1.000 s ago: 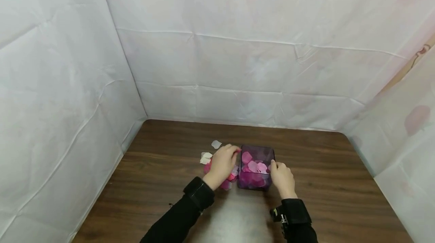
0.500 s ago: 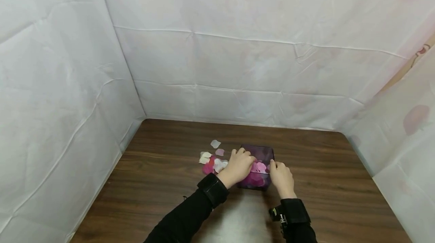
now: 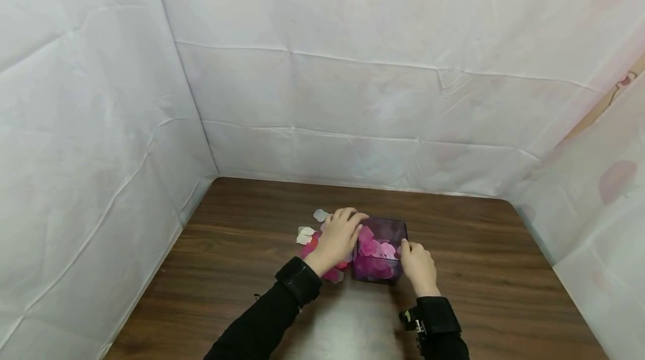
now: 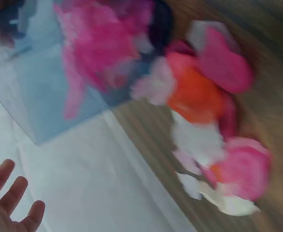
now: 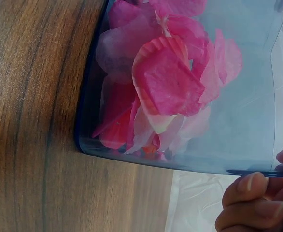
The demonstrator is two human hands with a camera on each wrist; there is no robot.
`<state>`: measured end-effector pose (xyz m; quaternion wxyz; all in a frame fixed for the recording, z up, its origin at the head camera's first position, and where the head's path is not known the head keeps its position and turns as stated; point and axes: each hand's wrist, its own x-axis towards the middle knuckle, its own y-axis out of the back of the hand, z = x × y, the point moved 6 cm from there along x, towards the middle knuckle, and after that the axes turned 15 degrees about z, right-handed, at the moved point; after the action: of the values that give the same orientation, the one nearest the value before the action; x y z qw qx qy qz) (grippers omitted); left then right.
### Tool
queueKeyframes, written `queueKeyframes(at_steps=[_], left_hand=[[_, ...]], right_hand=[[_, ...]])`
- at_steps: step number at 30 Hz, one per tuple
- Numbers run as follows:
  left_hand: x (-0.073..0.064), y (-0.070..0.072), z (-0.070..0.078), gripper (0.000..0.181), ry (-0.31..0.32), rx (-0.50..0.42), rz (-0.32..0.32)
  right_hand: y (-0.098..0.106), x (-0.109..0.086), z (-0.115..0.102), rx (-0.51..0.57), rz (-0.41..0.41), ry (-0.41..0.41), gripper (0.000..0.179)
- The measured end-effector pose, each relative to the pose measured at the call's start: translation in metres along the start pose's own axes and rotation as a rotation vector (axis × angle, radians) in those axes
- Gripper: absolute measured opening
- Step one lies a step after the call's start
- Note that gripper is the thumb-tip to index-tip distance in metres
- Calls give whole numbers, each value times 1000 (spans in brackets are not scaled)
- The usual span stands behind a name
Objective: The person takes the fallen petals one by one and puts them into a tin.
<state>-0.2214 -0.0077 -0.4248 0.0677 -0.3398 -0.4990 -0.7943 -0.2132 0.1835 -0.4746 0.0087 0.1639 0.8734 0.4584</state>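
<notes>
A see-through purple plastic box (image 3: pixel 392 229) stands on the table, with pink and magenta petals (image 5: pixel 168 79) inside. At its right rim, my right hand (image 3: pixel 420 266) pinches the wall between thumb and curled fingers. My left hand (image 3: pixel 337 241) is just left of the box, fingers spread and holding nothing. Beneath and around it lies a loose pile of artificial flower petals (image 4: pixel 194 96) in orange, pink, red and white. The left hand hides part of this pile in the head view. Spread fingertips show at the lower left corner of the left wrist view.
The brown wood-grain table (image 3: pixel 494 270) has a rounded far edge. White cloth (image 3: pixel 322 97) hangs behind it and along both sides. One pale petal (image 3: pixel 320 215) lies apart, behind the pile. Black bands circle both wrists.
My left hand went from the pile to over the box, then back left to the pile with its fingers spread. My right hand stays on the box rim.
</notes>
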Motion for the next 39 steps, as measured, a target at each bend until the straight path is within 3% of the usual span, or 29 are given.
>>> queueKeyframes(at_steps=[4, 7, 11, 14, 19, 20, 22, 26, 28, 34, 36, 39], left_hand=[[-20, -5, -19, 14, 86, 14, 45], [-45, -21, -28, 11, 96, 37, -18], [-75, -41, -31, 26, 45, 53, -153], [-89, -48, -31, 29, -11, 88, -182], [-98, -58, -36, 16, -87, 87, -93], [-102, -68, -42, 14, -111, 74, -55], [-106, -73, -47, 17, -144, 45, 7], [-107, -64, -51, 17, -149, 4, 71], [-99, -45, -46, 17, -94, -7, 47], [-78, -27, -52, 10, 23, -7, -19], [-67, -21, -53, 6, 61, -41, -2], [-49, -10, -50, 4, 110, -119, 72]], right_hand=[[1, -2, 1, 2, 6, -6, 51], [2, -3, 2, -1, 8, -3, 50], [1, -5, 2, -5, 7, 2, 50], [0, -5, 1, 1, 6, 7, 50], [1, -5, 0, 8, 18, 12, 50], [2, -5, -1, 8, 22, 11, 50], [2, -5, -1, 7, 23, 10, 50], [1, -5, -4, 14, 21, 17, 50], [0, -5, -5, 18, 23, 21, 50], [1, -4, -4, 11, 35, 21, 51], [1, -4, -3, 5, 34, 20, 51], [2, -5, -3, -2, 35, 23, 51]])
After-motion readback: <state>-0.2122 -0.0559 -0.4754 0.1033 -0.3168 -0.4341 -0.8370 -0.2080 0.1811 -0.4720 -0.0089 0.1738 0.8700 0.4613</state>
